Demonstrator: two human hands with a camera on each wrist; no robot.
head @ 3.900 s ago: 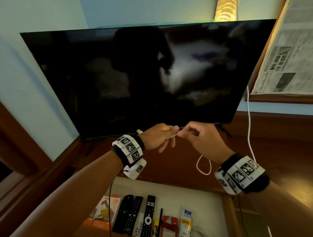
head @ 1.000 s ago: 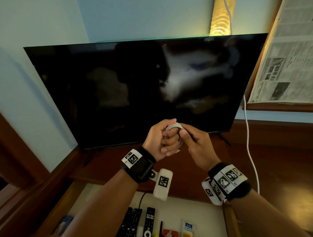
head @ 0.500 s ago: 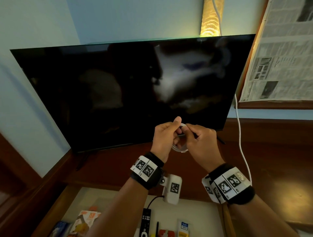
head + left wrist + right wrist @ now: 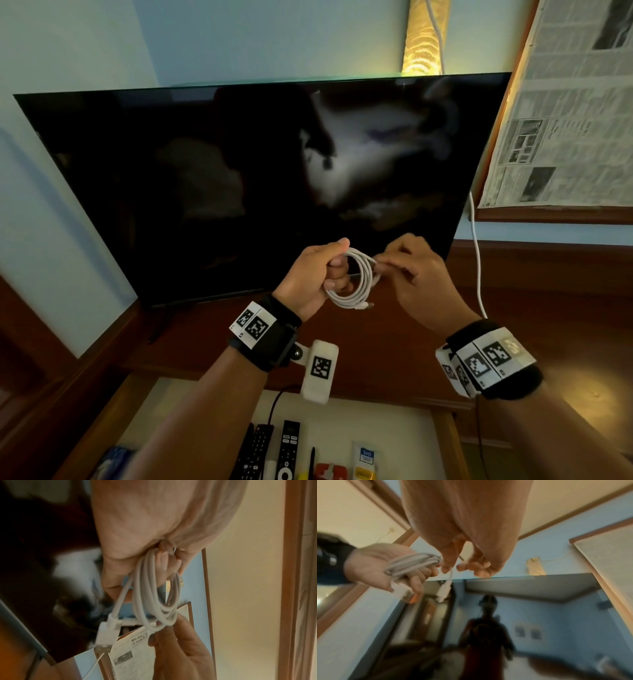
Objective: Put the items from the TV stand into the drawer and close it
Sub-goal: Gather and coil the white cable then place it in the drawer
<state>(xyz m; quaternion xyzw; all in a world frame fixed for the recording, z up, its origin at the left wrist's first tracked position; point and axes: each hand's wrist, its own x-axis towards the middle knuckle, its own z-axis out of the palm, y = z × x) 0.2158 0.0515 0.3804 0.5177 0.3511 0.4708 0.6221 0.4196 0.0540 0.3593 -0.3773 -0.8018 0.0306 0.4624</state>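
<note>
A white charging cable [image 4: 356, 284] is wound into a coil above the dark wooden TV stand [image 4: 376, 346]. My left hand [image 4: 337, 263] grips the coil, fingers curled through its loops [image 4: 154, 588]. A USB plug [image 4: 104, 635] dangles from it. My right hand [image 4: 383, 265] pinches the cable's loose end right beside the coil, and a small plug [image 4: 444, 591] hangs below its fingertips [image 4: 447, 568]. Below the hands the drawer [image 4: 394, 431] stands open, with black remotes [image 4: 287, 448] lying in it.
The black TV [image 4: 257, 178] stands just behind my hands. Another white cord [image 4: 478, 267] hangs down the wall at its right. A framed newspaper [image 4: 565, 120] leans at the right. The drawer also holds a small tube [image 4: 364, 462] and packets.
Earlier the cable ran stretched between both hands with a loop hanging. It is now wound into a coil in my left hand, and both hands sit slightly lower.
</note>
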